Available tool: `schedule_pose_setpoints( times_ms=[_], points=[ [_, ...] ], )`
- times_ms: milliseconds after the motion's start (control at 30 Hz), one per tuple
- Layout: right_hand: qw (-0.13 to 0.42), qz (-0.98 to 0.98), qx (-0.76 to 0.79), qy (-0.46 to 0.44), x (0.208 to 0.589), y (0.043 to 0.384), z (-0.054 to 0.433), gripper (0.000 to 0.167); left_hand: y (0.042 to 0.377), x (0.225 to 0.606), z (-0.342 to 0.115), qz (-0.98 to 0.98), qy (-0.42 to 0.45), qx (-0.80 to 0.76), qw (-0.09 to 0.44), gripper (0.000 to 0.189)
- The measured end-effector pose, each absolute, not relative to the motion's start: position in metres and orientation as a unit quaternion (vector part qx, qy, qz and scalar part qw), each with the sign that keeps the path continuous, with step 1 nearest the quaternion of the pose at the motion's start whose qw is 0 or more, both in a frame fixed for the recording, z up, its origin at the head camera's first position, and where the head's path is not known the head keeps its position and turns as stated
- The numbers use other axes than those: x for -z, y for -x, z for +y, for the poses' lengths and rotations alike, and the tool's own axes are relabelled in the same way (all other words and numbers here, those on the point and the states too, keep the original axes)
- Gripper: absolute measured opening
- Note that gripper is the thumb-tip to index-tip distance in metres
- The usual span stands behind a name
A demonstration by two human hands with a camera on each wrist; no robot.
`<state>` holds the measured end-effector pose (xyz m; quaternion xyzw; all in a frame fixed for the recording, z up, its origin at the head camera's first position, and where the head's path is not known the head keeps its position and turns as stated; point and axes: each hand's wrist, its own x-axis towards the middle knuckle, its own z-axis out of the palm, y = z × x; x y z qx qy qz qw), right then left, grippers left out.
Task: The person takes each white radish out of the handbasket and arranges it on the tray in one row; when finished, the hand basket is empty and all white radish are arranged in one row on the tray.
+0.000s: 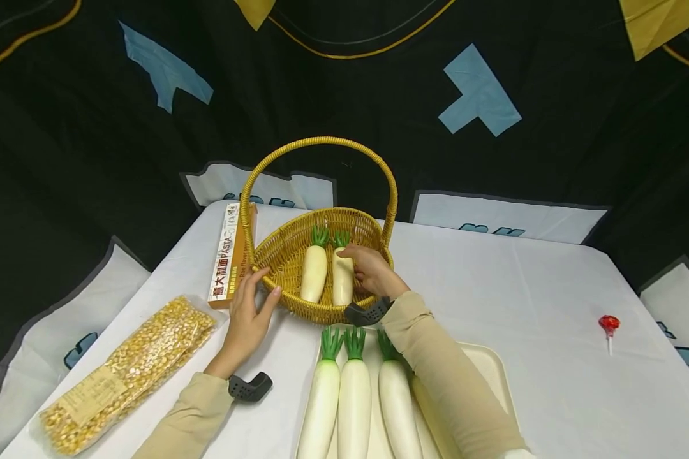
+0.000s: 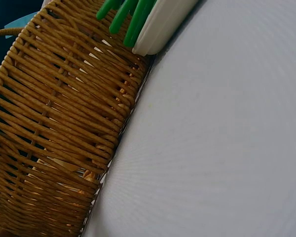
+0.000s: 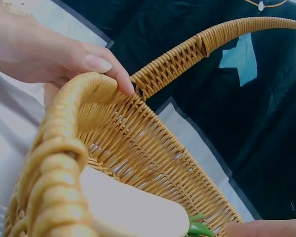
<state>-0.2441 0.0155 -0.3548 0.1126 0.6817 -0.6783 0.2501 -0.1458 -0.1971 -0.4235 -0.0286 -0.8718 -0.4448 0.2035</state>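
A wicker basket with a tall arched handle stands near the back of the table. Two white radishes with green tops lie inside it, a left radish and a right radish. My right hand reaches over the basket's right side and holds the right radish near its top. At the basket's left rim, my left hand grips the edge; the right wrist view shows its thumb and a finger at the rim by the handle's base. Woven wall fills the left wrist view's left side.
In front of the basket, a cream tray carries several more radishes, partly under my right forearm. A pasta box and a bag of corn kernels lie at left. A red lollipop lies far right.
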Motion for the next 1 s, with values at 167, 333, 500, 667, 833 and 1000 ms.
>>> schedule_pose_setpoints(
  times_ms=[167,333,500,667,833,1000],
  points=[
    [0.256,0.722,0.635,-0.098,0.3554,0.2447,0.0139,0.055,0.1454,0.4232,-0.1973,-0.872,0.030,0.444,0.203,0.048],
    [0.253,0.744,0.613,-0.084,0.3570,0.2457,0.0117,0.056,0.1461,0.4229,-0.1971,-0.872,0.032,0.444,0.201,0.048],
    [0.240,0.764,0.595,-0.070,0.3576,0.2447,0.0102,0.061,0.1468,0.4234,-0.1964,-0.871,0.031,0.448,0.200,0.048],
    [0.238,0.774,0.583,-0.064,0.3566,0.2434,0.0093,0.066,0.1466,0.4241,-0.1971,-0.871,0.031,0.448,0.200,0.048],
    [0.241,0.775,0.581,-0.066,0.3571,0.2438,0.0091,0.067,0.1472,0.4247,-0.1976,-0.871,0.032,0.447,0.202,0.049],
    [0.254,0.766,0.585,-0.079,0.3577,0.2445,0.0089,0.068,0.1476,0.4248,-0.1976,-0.870,0.035,0.449,0.201,0.049]
  ],
)
